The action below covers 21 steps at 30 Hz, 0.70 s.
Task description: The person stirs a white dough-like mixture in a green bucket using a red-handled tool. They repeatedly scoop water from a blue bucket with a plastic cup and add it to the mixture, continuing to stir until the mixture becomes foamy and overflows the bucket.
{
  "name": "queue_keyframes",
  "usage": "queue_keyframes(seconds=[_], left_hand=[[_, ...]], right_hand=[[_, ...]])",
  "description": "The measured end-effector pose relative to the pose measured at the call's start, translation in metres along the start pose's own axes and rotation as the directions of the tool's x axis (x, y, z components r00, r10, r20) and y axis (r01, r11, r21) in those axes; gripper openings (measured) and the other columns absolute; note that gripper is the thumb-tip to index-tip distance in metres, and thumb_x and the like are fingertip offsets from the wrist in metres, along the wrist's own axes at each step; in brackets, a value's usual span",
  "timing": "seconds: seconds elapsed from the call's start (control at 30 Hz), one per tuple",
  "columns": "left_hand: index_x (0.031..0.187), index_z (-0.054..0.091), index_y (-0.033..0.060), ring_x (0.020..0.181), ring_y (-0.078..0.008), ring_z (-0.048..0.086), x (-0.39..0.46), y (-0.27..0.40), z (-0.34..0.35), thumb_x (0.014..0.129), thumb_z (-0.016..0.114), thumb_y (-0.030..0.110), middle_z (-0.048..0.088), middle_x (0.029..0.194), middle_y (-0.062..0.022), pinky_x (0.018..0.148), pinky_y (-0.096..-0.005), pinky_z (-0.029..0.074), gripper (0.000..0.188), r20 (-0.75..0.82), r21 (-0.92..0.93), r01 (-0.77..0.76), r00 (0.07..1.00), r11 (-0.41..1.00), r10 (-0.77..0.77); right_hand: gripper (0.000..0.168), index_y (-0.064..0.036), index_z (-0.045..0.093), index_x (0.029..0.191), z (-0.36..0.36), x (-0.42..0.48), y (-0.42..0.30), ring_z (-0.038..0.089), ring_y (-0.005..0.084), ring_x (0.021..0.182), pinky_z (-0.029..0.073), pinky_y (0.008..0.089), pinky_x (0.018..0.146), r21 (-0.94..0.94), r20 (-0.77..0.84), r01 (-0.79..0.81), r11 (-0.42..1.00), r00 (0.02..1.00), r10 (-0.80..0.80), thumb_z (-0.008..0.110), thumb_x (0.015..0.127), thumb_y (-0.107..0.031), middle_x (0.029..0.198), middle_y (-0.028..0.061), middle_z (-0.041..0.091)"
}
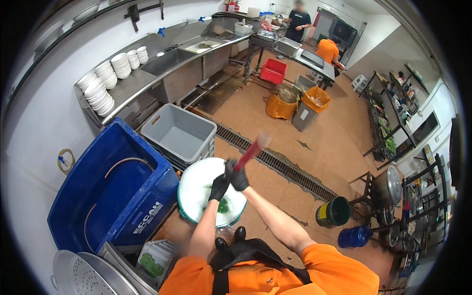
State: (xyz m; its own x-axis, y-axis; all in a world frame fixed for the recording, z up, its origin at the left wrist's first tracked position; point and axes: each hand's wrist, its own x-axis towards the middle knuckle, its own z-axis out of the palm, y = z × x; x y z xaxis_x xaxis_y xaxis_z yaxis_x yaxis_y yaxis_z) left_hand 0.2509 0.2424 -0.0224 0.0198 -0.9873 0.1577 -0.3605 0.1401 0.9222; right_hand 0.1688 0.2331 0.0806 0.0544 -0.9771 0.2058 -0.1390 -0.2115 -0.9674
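A red stick-like handle (249, 155) slants up and away from my hands, its pale far end blurred by motion. My right hand (237, 177), in a black glove, is wrapped around it. Just below, in line with the handle, my left hand (219, 188) in a matching glove appears closed around its lower part, though the fingers hide the grip. Both hands are above a round green tub (180, 208) filled with white foam (201, 175). A green patch (222, 206) shows through the foam below my left hand; what it is cannot be told.
Left of the tub stand a blue bin (158, 184) with a hose inside and a grey crate (179, 134). A floor drain grate (280, 166) runs beyond. Stacked white bowls (99, 96) line the steel sink counter. Two people (299, 22) are at the back. A dark bucket (333, 212) stands right.
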Motion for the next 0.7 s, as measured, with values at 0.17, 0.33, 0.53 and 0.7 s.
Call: queue_keyframes(seconds=[0.17, 0.33, 0.53, 0.7], left_hand=[[0.081, 0.061, 0.0057, 0.078, -0.0375, 0.057, -0.076, -0.092, 0.046, 0.074, 0.052, 0.03, 0.059, 0.076, -0.0207, 0.068, -0.0428, 0.045, 0.026, 0.025, 0.175, 0.025, 0.999, 0.984, -0.03], [0.068, 0.058, 0.0004, 0.059, -0.0352, 0.058, -0.037, 0.076, 0.005, 0.073, 0.056, 0.017, 0.055, 0.06, -0.0211, 0.05, -0.0374, 0.041, 0.017, 0.016, 0.05, -0.135, 0.991, 0.99, 0.134], [0.071, 0.057, -0.0005, 0.058, -0.0296, 0.059, 0.012, 0.071, -0.017, 0.072, 0.055, 0.008, 0.058, 0.063, -0.0178, 0.052, -0.0329, 0.043, 0.008, -0.227, -0.005, -0.109, 0.968, 0.994, 0.105], [0.078, 0.059, 0.0032, 0.082, -0.0372, 0.056, -0.033, -0.099, 0.053, 0.076, 0.052, 0.027, 0.059, 0.078, -0.0211, 0.069, -0.042, 0.045, 0.025, 0.022, 0.19, 0.029, 0.999, 0.981, -0.034]], right_hand=[[0.023, -0.005, 0.041, 0.065, -0.019, -0.095, 0.041, 0.034, 0.0131, 0.061, 0.033, 0.03, 0.055, -0.239, 0.273, 0.138, 0.961, 0.96, -0.07, 0.054, 0.082, -0.014, 0.063, 0.0017, 0.035], [0.019, -0.006, 0.045, 0.069, -0.095, -0.014, -0.163, 0.043, 0.0059, 0.058, 0.037, 0.0217, 0.051, 0.29, 0.498, -0.17, 0.942, 0.867, 0.003, 0.055, 0.082, -0.015, 0.062, -0.0011, 0.044], [0.015, -0.005, 0.047, 0.075, -0.039, 0.032, -0.145, 0.04, 0.0074, 0.053, 0.034, 0.0234, 0.049, 0.447, 0.222, -0.088, 0.89, 0.975, -0.015, 0.05, 0.085, -0.016, 0.06, -0.0019, 0.042], [0.017, -0.003, 0.046, 0.07, -0.029, -0.042, 0.038, 0.046, 0.0171, 0.064, 0.039, 0.0322, 0.059, 0.046, 0.327, 0.01, 0.999, 0.945, -0.024, 0.051, 0.081, -0.014, 0.065, 0.009, 0.046]])
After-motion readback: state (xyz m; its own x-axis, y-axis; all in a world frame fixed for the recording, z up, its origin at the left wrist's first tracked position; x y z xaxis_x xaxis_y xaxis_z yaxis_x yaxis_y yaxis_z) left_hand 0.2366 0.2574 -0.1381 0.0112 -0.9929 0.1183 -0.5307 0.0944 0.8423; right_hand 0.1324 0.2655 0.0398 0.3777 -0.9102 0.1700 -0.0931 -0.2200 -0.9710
